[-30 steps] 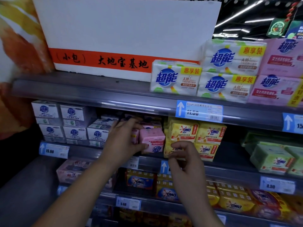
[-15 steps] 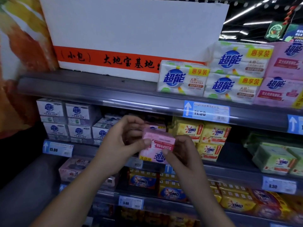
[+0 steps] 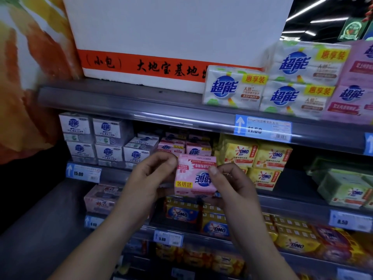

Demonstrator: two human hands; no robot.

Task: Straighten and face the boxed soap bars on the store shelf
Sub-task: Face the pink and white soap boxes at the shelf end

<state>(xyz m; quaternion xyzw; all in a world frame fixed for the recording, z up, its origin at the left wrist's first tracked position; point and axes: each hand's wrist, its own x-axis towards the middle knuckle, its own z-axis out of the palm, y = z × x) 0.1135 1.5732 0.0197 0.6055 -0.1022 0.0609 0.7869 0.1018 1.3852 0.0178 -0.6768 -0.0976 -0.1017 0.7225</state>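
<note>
- My left hand (image 3: 149, 178) and right hand (image 3: 232, 182) pinch a pink soap box (image 3: 194, 175) between them, fingers curled on its sides
- It sits mid-frame, print upside down, before the pink boxes (image 3: 182, 147) on the shelf (image 3: 113, 174)

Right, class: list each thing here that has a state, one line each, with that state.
held pink soap box, in front of the shelf, print upside down.
left hand, grips the box's left side.
right hand, grips the box's right side.
pink boxes on the shelf, upright, logos facing out.
white boxes, stacked, logos facing out.
yellow OMO packs, stacked, fronts facing out.
</note>
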